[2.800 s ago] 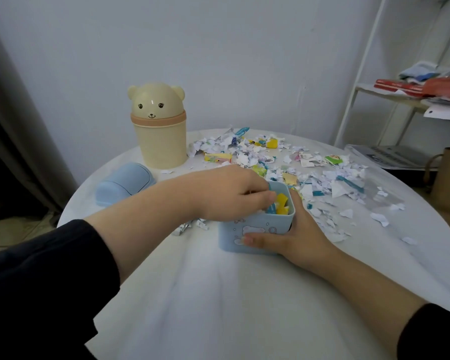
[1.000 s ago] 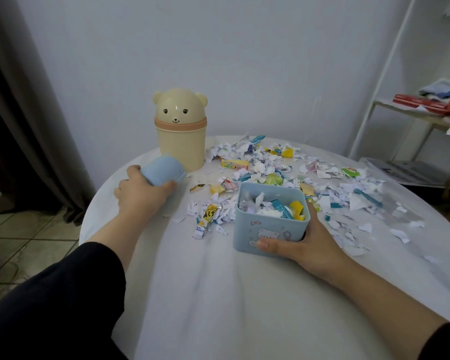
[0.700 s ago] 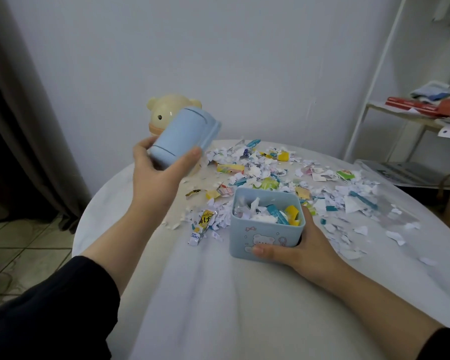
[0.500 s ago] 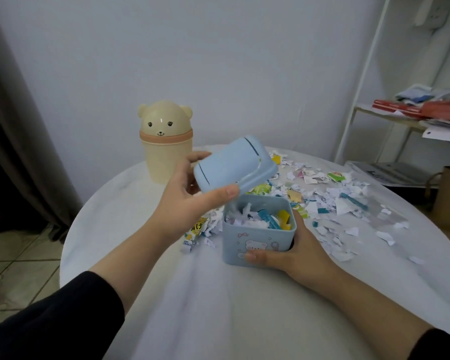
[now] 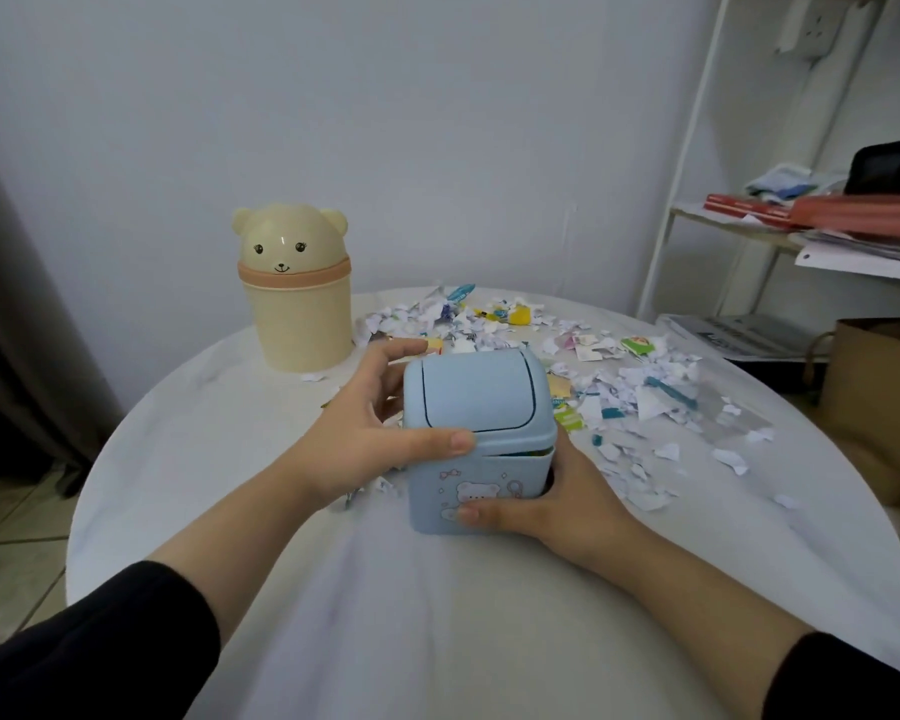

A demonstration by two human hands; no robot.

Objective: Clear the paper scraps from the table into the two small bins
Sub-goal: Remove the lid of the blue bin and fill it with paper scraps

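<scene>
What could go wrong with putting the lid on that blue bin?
The lid sits a bit crooked on the blue bin, with scraps peeking out under its edge; they might jam it. Pressing with the left hand could tip the bin unless the right hand steadies it.

A pale plain wall [image 5: 437, 122] fills the background, with a dark curtain [image 5: 1, 304] hanging at the left edge above a tiled floor [image 5: 11, 537]. On the right stands a white metal shelf [image 5: 697, 148] holding red books [image 5: 749, 205], loose white papers [image 5: 863, 257] and a folded cloth [image 5: 780, 180]. Newspapers [image 5: 739, 332] lie on its lower level, beside a brown paper bag [image 5: 879, 397].
</scene>
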